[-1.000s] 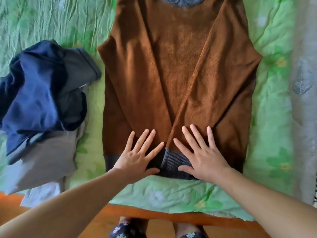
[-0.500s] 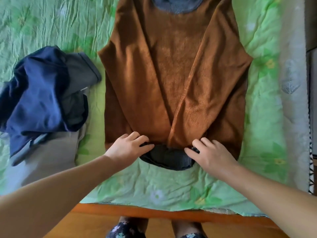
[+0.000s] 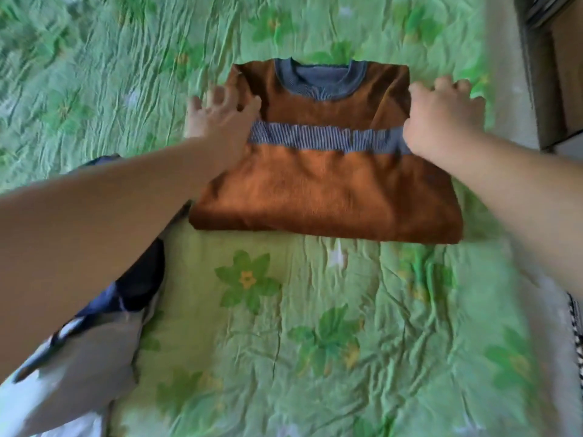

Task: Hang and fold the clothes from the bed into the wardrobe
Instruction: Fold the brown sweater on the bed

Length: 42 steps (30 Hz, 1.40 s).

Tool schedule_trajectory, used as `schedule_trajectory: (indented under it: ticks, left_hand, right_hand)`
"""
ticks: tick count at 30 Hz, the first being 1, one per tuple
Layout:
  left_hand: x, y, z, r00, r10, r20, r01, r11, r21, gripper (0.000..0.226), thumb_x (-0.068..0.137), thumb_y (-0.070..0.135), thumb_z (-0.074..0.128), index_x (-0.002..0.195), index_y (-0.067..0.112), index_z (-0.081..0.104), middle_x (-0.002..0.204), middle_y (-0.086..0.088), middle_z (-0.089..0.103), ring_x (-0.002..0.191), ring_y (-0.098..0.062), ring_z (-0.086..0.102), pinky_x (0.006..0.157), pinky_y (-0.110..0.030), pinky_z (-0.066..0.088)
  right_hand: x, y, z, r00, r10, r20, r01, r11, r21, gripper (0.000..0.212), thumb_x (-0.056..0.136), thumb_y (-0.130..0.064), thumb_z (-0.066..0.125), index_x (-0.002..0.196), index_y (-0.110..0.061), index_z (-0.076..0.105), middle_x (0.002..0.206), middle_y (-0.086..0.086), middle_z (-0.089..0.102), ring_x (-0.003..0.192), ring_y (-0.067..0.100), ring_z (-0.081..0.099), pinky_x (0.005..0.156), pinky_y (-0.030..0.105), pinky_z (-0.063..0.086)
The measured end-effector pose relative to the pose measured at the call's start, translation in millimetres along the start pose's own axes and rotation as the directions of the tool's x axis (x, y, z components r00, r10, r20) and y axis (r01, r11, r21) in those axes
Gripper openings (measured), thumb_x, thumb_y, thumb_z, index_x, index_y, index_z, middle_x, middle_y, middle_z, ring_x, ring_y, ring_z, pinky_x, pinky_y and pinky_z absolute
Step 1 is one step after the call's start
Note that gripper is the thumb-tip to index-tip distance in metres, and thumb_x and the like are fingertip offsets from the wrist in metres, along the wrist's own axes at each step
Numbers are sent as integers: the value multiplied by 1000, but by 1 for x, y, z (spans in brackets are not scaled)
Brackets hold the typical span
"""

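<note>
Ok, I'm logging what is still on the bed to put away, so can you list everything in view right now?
sweater: one, brown with grey-blue collar and hem, folded in half, middle of the bed
navy garment: one, dark blue, crumpled at the left, partly behind the left forearm
grey garment: one, grey, lower left, next to the navy one
bedspread: one, green with a flower print, under all the clothes
wooden furniture: one, brown, top right corner; too little shows to say what it is
left hand: one, at the left end of the hem, grip blurred
right hand: one, fingers curled at the right end of the hem
</note>
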<state>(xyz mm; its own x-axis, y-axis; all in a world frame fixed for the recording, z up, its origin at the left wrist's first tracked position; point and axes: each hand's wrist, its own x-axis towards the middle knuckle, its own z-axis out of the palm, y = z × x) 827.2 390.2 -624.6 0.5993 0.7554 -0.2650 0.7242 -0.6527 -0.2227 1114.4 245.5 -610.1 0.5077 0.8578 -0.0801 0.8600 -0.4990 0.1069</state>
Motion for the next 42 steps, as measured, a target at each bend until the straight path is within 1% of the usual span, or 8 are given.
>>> schedule_trajectory:
  ticks: [4, 6, 9, 15, 26, 34, 39, 42]
  left_hand:
    - [-44, 42, 53, 968, 227, 108, -213, 968, -134, 82, 91, 60, 51, 156, 37, 6, 164, -10, 13, 147, -38, 20, 111, -61, 32]
    - [-66, 52, 89, 935, 299, 192, -276, 951, -139, 101, 83, 78, 47, 156, 39, -11, 167, -8, -11, 154, -32, 0, 114, -65, 22]
    - [-80, 59, 127, 941, 289, 177, -272, 956, -111, 108, 85, 76, 49, 152, 38, -27, 162, -7, -33, 153, -31, -19, 112, -75, 15]
    - [-80, 68, 123, 950, 246, 194, -218, 964, -155, 81, 100, 30, 50, 160, 30, -5, 167, -6, -18, 154, -32, -15, 114, -72, 18]
    - [-194, 90, 102, 816, 292, 499, -249, 956, -151, 77, 98, -6, 32, 160, 19, -5, 166, -10, -17, 153, -37, -12, 114, -64, 30]
    - [-209, 87, 96, 809, 344, 477, -276, 938, -208, 76, 87, 69, 43, 153, 34, 28, 156, -8, 21, 140, -33, 31, 98, -50, 48]
    - [-121, 68, 72, 961, 237, 141, -174, 918, -356, 74, 82, 61, 62, 146, 33, 39, 139, -4, 41, 133, -31, 38, 106, -54, 38]
    - [-78, 76, 65, 948, 205, 243, -79, 893, -443, 88, 81, 55, 72, 153, 32, 28, 146, -5, 40, 134, -31, 41, 111, -55, 36]
  right_hand:
    - [-58, -22, 42, 893, -432, 125, 416, 899, 134, 68, 87, -61, 42, 141, -20, 45, 142, 14, 44, 132, 37, 42, 102, 56, 44]
    - [-95, -20, 80, 761, -479, 436, 494, 865, 89, 99, 79, -81, 43, 158, -34, 6, 167, 5, 1, 154, 29, 4, 116, 69, 21]
    - [-119, -13, 130, 778, -435, 454, 451, 889, 79, 111, 82, -72, 59, 152, -44, -23, 161, -6, -36, 151, 27, -27, 108, 81, 10]
    - [-125, -18, 140, 845, -394, 362, 373, 919, 129, 94, 92, -14, 57, 158, -42, -4, 169, -8, -5, 156, 25, -11, 116, 71, 15]
    - [-254, -15, 119, 787, -449, 422, 437, 890, 131, 82, 95, -13, 44, 160, -35, 0, 170, -4, 7, 156, 28, 2, 119, 57, 22]
    - [-264, -11, 102, 727, -538, 427, 526, 836, 158, 83, 89, -82, 17, 155, -34, 32, 154, -1, 38, 139, 30, 36, 105, 55, 32]
    - [-173, -27, 91, 881, -399, 256, 359, 914, 190, 68, 88, -64, 51, 145, -26, 41, 138, 6, 44, 127, 33, 43, 101, 52, 40]
    - [-125, -44, 90, 869, -320, 377, 252, 942, 220, 74, 86, -59, 65, 146, -27, 36, 143, 8, 47, 132, 33, 44, 106, 55, 37]
